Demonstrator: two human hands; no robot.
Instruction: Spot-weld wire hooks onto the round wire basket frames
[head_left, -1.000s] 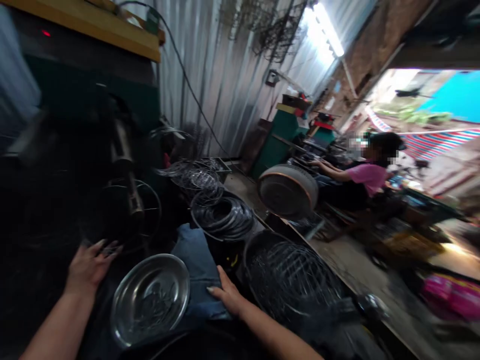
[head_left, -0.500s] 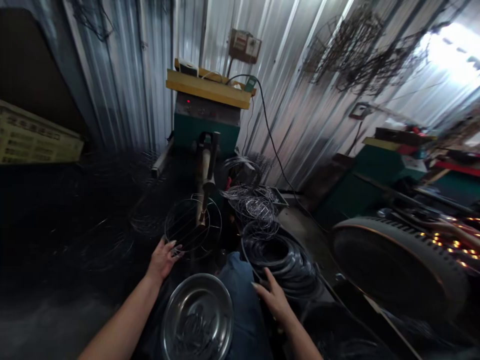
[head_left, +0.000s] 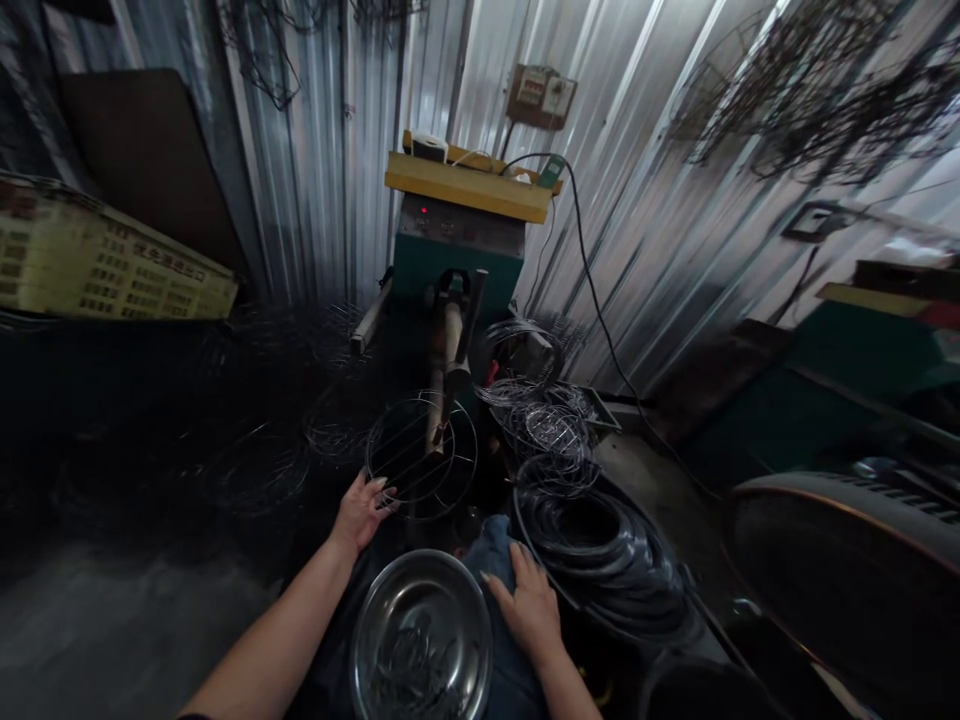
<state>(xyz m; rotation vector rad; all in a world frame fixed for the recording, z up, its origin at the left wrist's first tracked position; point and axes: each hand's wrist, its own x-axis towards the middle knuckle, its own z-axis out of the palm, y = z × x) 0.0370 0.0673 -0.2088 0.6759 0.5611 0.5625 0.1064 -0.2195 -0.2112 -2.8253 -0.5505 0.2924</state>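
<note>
My left hand (head_left: 365,512) grips the near left rim of a round wire frame (head_left: 409,462), thumb and fingers closed on it. The frame has rings and thin crossing bars, and it hangs around the lower tip of the welding-type machine's arm (head_left: 452,365). On the jeans-covered knee (head_left: 489,545) lies my right hand (head_left: 531,605), empty, with thumb and fingers apart. Between my forearms a shiny metal bowl (head_left: 420,580) sits at my lap, holding several short, thin wire pieces (head_left: 416,665).
Coils of dark wire rings (head_left: 600,545) are stacked right of my knee, with tangled thin wire rings (head_left: 551,425) behind. The green machine (head_left: 461,260) with a yellow top stands ahead. A yellow crate (head_left: 150,270) is at left, a large round fan-like object (head_left: 847,560) at right.
The view has turned left. My right hand has moved from beside the dark wire coils onto my knee. My left hand stays on the wire frame's rim.
</note>
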